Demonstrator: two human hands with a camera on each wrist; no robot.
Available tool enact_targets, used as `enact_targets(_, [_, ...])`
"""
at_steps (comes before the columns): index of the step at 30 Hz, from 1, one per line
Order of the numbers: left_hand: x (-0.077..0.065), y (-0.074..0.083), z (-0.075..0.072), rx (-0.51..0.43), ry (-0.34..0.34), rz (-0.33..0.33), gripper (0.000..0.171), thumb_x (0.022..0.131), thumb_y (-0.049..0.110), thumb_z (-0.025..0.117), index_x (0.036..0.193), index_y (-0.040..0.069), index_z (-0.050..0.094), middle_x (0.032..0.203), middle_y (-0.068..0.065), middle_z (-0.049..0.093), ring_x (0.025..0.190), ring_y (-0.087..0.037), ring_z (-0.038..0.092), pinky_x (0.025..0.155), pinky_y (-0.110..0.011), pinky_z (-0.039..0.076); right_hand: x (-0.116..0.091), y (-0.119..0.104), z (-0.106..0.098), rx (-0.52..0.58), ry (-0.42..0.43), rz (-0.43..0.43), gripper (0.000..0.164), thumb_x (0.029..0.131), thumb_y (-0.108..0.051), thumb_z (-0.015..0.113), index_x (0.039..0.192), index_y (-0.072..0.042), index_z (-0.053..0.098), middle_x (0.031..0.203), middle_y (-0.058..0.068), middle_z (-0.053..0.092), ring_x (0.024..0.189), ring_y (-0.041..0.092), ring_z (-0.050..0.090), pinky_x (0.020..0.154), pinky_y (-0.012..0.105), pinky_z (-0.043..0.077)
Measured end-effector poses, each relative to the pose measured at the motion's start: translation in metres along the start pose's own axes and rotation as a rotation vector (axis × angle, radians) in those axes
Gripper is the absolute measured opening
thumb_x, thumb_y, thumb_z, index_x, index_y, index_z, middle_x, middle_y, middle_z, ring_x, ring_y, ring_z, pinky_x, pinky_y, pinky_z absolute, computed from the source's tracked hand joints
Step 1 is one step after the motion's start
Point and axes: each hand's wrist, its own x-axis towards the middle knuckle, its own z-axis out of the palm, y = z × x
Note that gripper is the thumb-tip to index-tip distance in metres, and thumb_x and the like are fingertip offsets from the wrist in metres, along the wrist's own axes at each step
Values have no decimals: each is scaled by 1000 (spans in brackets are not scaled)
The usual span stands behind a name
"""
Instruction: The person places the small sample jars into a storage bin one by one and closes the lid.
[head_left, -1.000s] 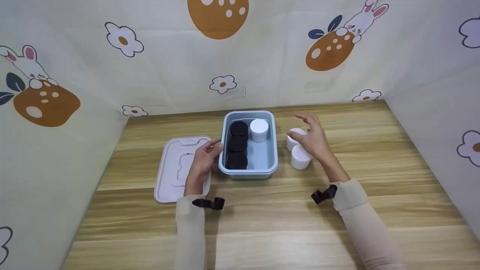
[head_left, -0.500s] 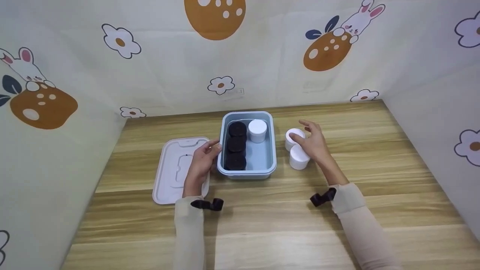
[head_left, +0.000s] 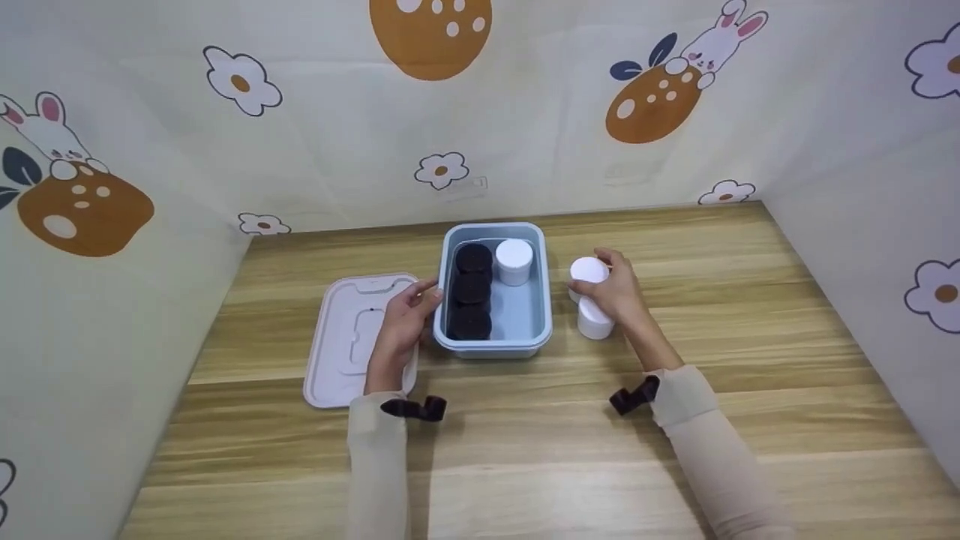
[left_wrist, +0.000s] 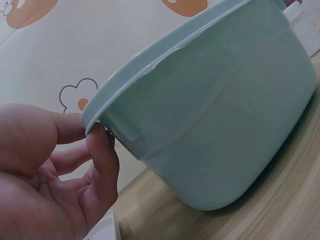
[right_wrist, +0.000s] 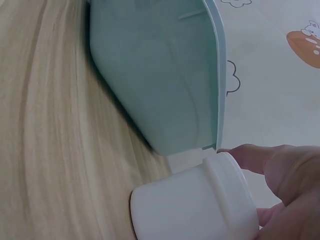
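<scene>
In the head view a light blue plastic box [head_left: 493,345] stands mid-table. Three black-topped jars [head_left: 472,289] line its left side, and a white jar [head_left: 514,259] sits at its back right. My left hand [head_left: 403,324] pinches the box's left rim between thumb and finger, seen close in the left wrist view. To the right of the box, my right hand [head_left: 624,291] holds a white lidded jar [head_left: 589,268], thumb in front and fingers behind. Another white jar [head_left: 595,321] stands close in front of that one, under the hand; it fills the lower right wrist view [right_wrist: 185,207].
A white lid [head_left: 337,337] lies flat on the wood-grain table [head_left: 525,435] left of the box, partly under my left forearm. Behind the table rises a patterned cloth wall [head_left: 540,127], with side walls left and right.
My right hand has come down over the far white jar, its thumb and fingers closing around it. My left hand stays at the box rim.
</scene>
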Motion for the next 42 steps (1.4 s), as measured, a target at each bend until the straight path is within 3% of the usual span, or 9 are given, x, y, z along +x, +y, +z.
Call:
enact_targets(13, [-2, -2, 0, -29, -18, 37, 41, 99, 16, 63, 138, 5, 57, 91, -1, 66, 61, -7, 56, 53, -23, 39, 0, 2, 2, 13, 15, 23, 79, 84, -14, 78, 149, 3, 36, 151, 26, 44, 140, 38, 43, 119, 45, 33])
enact_targets(22, [-3, -2, 2, -48, -19, 39, 40, 99, 13, 62, 138, 2, 57, 97, -5, 68, 68, -7, 63, 59, -23, 46, -2, -2, -3, 36, 69, 31, 73, 87, -22, 76, 147, 0, 42, 147, 23, 49, 136, 35, 48, 115, 45, 38])
enact_targets(29, [-2, -1, 1, -30, -13, 50, 41, 99, 13, 62, 138, 2, 56, 110, -13, 70, 78, -7, 67, 69, -23, 53, -10, -19, -5, 89, 113, -50, 69, 87, -23, 77, 144, -1, 47, 142, 22, 53, 131, 34, 51, 110, 44, 42])
enact_targets(33, [-1, -2, 1, -35, -18, 41, 41, 99, 13, 62, 139, 3, 57, 100, -6, 69, 66, -8, 60, 59, -23, 45, -17, -28, -6, 124, 105, -87, 69, 87, -21, 77, 145, 0, 46, 141, 22, 53, 130, 35, 52, 107, 43, 45])
enact_targets(39, [-2, -1, 0, -24, -16, 52, 42, 99, 13, 63, 138, 2, 56, 102, -6, 69, 71, -7, 62, 61, -21, 47, -23, -44, -6, 152, 77, -134, 66, 87, -20, 77, 143, -2, 49, 141, 18, 54, 129, 32, 52, 104, 41, 47])
enact_targets(42, [-2, -1, 0, -26, -17, 44, 41, 99, 14, 62, 138, 3, 57, 100, -6, 69, 67, -7, 60, 56, -23, 43, -25, -55, -7, 152, 50, -178, 65, 87, -20, 77, 143, -2, 50, 141, 18, 54, 127, 31, 52, 100, 39, 48])
